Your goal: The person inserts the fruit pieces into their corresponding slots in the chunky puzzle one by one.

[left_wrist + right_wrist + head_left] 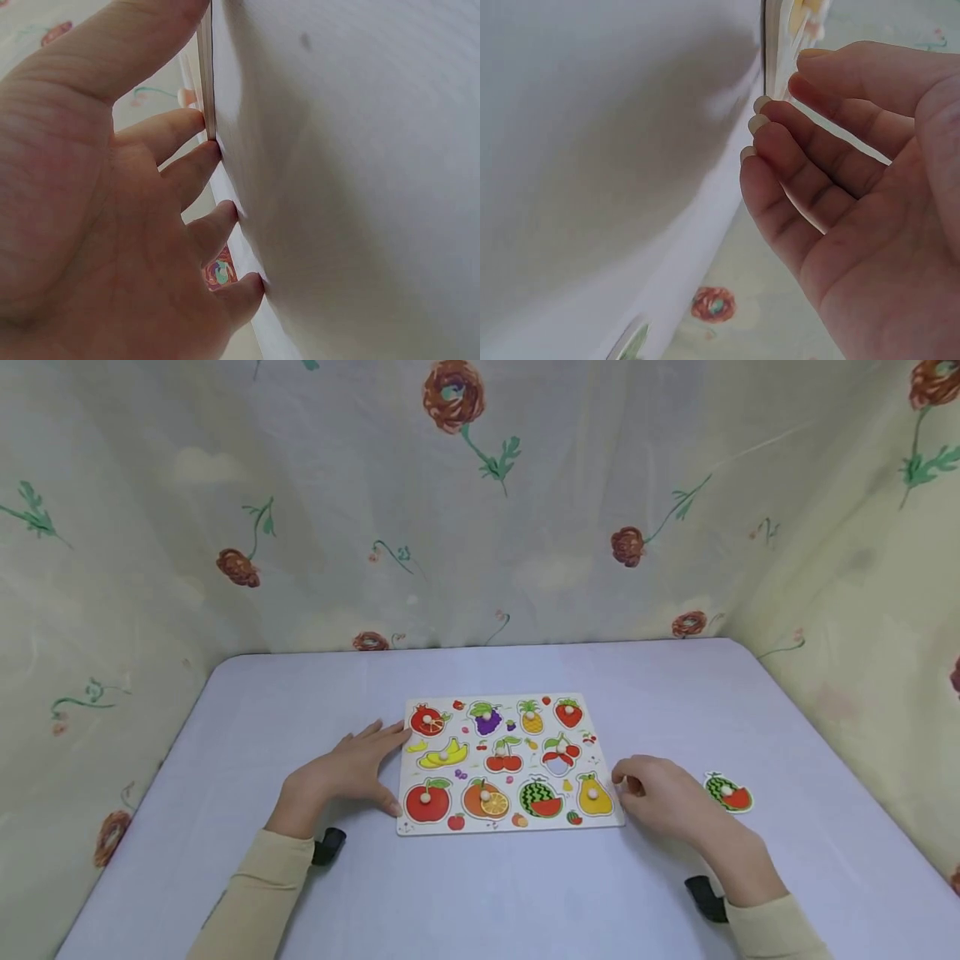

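A white fruit puzzle board [517,818] lies flat on the table, with several knobbed fruit pieces in it, including an apple [422,806], a pear [597,802] and a watermelon [545,808]. Spread along its left edge, my left hand [341,774] touches the side with thumb and fingers. In the left wrist view, the fingertips [212,150] meet the board's edge and the tabletop. My right hand [663,793] is beside the lower right edge, fingers loosely bent and nothing held. To its right lies a loose watermelon piece [738,799], partly visible in the right wrist view too.
A pale cloth-covered table [480,902] runs under everything. Flower-patterned curtains [555,527] hang at the back and both sides. A black wrist strap part [328,846] shows under the left wrist, another [707,897] under the right.
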